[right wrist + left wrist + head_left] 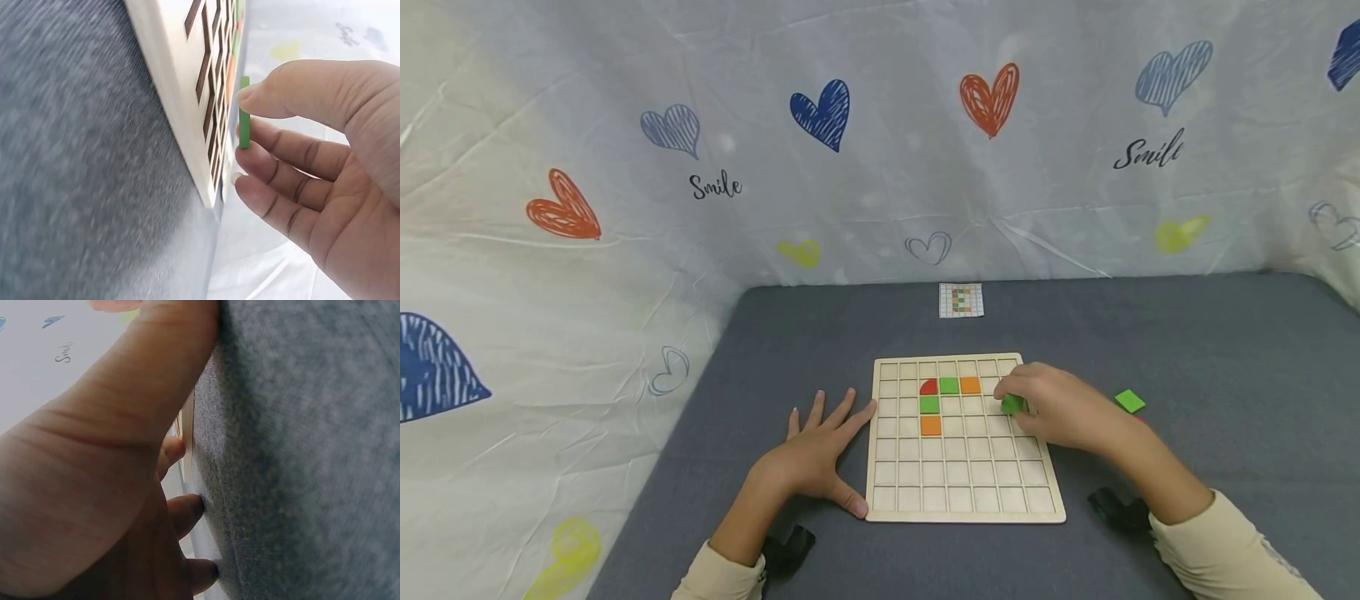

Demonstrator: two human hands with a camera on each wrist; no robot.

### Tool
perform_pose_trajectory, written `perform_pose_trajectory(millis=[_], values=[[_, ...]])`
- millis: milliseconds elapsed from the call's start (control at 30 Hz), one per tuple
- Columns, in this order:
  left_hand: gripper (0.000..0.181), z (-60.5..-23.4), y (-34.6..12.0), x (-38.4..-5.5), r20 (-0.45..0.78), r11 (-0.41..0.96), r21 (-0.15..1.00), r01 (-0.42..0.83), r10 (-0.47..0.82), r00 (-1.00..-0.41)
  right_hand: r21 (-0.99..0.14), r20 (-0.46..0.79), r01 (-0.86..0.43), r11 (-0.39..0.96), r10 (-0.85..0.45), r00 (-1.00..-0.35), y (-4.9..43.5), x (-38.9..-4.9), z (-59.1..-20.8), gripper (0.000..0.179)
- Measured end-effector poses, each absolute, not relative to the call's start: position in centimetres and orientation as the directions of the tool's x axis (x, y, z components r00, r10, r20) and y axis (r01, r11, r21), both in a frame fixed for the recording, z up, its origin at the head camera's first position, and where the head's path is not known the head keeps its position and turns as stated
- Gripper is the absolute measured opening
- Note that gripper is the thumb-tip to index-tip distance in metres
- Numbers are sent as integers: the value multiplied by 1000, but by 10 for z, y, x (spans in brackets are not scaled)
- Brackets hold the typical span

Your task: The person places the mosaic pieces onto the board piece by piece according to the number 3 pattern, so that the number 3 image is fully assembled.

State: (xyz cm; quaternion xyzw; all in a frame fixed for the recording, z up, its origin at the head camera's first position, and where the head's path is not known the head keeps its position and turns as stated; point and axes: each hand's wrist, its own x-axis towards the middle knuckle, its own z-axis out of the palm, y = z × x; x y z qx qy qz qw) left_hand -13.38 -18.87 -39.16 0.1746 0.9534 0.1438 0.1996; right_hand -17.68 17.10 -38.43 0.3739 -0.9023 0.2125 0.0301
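A wooden grid board (932, 475) lies flat on the dark grey table. In its upper cells sit a red quarter-round tile (928, 387), two green square tiles and two orange ones, among them an orange tile (931, 426). My right hand (1063, 408) pinches a green tile (244, 112) between thumb and fingertips, over the board's right part. With fingers spread, my left hand (812, 457) rests along the board's left edge, its thumb and index fingertip right at the rim. In the left wrist view, its fingertips press on the cloth beside the board.
Right of the board lies a loose green tile (1130, 401), with a bit of red partly hidden behind my right wrist. A small pattern card (961, 301) lies at the table's back edge. Behind it hangs a white curtain (880, 192) printed with hearts.
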Motion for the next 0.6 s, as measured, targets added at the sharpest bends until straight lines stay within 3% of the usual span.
perform_pose_trajectory(millis=[600], values=[[136,-392,-189,-134,-319,893,346,288,400,-859,-356,233,-755,550,-730,-642,141,-180,-385,28]])
